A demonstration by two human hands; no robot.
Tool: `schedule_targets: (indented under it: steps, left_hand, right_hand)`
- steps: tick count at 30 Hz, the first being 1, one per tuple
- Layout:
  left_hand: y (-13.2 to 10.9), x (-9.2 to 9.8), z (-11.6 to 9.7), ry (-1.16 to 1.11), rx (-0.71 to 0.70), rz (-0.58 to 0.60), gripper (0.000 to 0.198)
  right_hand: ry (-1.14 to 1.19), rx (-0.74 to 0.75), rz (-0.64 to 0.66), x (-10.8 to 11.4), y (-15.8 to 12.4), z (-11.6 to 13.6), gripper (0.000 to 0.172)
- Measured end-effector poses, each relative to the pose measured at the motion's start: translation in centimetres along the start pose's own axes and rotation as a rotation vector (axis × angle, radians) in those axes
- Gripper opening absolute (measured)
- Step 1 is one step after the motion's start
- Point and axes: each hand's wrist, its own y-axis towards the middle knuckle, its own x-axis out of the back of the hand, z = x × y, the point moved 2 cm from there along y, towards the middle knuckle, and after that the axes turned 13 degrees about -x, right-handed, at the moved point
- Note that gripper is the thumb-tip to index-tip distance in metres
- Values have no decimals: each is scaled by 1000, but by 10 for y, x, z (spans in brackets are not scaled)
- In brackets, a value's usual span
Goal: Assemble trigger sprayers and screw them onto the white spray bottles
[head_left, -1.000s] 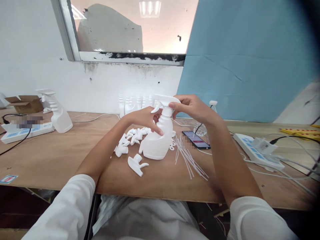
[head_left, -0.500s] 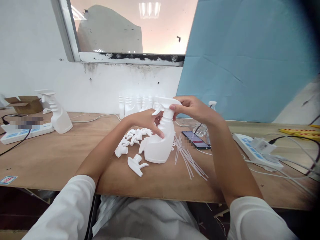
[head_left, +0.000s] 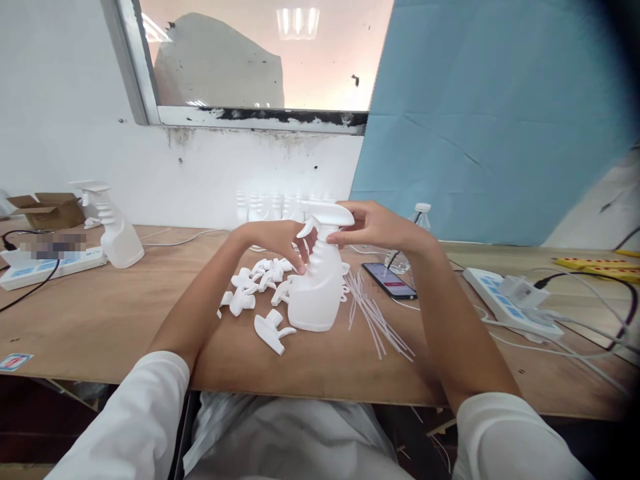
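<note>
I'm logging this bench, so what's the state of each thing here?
Held spray bottle: upright, trigger head on, in right hand
Left spray bottle: upright, sprayer top on
Nearest trigger head: lying detached
White tubes: lying loose
Cardboard box: flaps open
Phone: face up, screen lit
Clear bottle: capped
Right power strip: charger plugged in

free: table front strip (head_left: 320, 377) | left of spray bottle (head_left: 315, 303): spray heads (head_left: 243, 300) | right: tubes (head_left: 376, 317), phone (head_left: 389, 279)

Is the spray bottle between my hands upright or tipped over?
Upright: the spray bottle has its base down and its trigger head on top, gripped by your right hand.
</note>
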Motion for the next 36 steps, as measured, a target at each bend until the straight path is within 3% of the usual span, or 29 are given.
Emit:
schedule_targets:
  steps: [2, 6, 9, 12, 17, 22, 31, 36]
  left_hand:
    - [-10, 11, -6, -52, -41, -32, 49]
    - [-22, 25, -24, -29, -169, -332, 51]
    - [-20, 22, -35, 64, -197, -512, 41]
    - [-14, 15, -41, 91, -231, -618, 32]
    - [-11, 12, -40, 20, -243, -640, 32]
    - [-14, 14, -38, 18, -212, -620, 30]
    - [-14, 13, -36, -20, -186, -584, 29]
    - [-16, 14, -36, -1, -195, -586, 27]
  right_hand:
    - [17, -2, -1, -1, 0, 1, 20]
    - [44, -8, 18, -3, 1, 5, 25]
    - [60, -23, 21, -2, 4, 3, 31]
    - [132, -21, 52, -8, 9, -8, 34]
    - [548, 16, 240, -47, 12, -34, 36]
    - [819, 68, 37, -78, 5, -46, 38]
    - [840, 119, -100, -84, -3, -39, 34]
    - [868, 99, -46, -84, -4, -40, 39]
